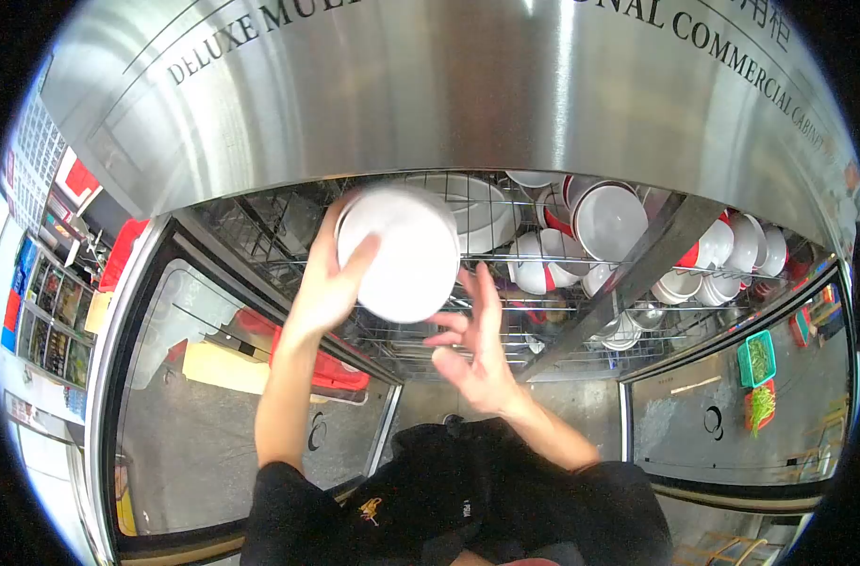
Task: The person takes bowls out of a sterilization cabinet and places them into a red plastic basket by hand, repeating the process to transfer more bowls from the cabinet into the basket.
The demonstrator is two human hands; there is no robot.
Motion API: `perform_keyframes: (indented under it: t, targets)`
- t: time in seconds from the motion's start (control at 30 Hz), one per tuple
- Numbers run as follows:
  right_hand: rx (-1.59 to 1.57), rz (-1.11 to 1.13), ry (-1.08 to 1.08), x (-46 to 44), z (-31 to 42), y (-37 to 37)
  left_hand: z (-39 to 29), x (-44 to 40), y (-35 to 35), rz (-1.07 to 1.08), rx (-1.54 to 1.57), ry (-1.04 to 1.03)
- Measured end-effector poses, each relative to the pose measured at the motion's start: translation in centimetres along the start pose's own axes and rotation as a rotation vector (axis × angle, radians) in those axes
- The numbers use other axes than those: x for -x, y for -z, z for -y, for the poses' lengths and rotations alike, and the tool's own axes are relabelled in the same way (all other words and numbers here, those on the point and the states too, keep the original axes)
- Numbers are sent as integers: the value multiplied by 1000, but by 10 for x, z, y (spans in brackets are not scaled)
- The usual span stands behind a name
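My left hand [328, 283] is closed on a white bowl [406, 269] at its left edge, thumb lying over the pale round face. The bowl is slightly smeared by motion and held in front of the cabinet's wire racks. Just to the lower right of it is my right hand [479, 354], fingers spread and holding nothing. Behind the bowl, a large white oval dish [482, 212] rests on the upper rack. White bowls with red bands [611, 222] lie tilted on the same rack, right of my hands.
A steel cabinet front [449, 104] spans the top. Glass doors stand swung out at left [223, 396] and right [732, 406]. A metal post [619, 274] crosses the racks, with more bowls [713, 245] beyond. A red crate [331, 368] shows through the left door.
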State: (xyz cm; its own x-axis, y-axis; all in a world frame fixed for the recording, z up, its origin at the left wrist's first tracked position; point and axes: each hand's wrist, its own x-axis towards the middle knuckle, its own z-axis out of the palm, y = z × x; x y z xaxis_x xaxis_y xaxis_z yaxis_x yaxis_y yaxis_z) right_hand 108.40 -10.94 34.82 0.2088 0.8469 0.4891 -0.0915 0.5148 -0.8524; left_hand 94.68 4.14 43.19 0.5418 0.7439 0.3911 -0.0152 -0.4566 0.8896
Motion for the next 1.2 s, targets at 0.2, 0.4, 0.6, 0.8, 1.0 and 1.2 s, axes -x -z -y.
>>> perform_keyframes:
  t: [0.2, 0.4, 0.6, 0.8, 1.0, 1.2]
  targets:
    - [28, -83, -38, 12, -8, -18, 4, 85, -37, -227, -93, 45]
    - [-58, -398, -200, 27, -14, 9, 11, 97, -66, 68, -31, 39]
    - [-401, -598, -472, 55, -13, 40, 9, 79, -98, 317, -190, -19]
    - [-474, -707, -367, 96, -16, 59, -31, 45, -116, 761, -561, -147]
    - [-354, -786, -291, 133, -16, 76, -11, -66, -128, 347, -745, -359]
    - [-214, -949, -324, 166, -5, 88, 44, -199, -159, 561, -1034, -621]
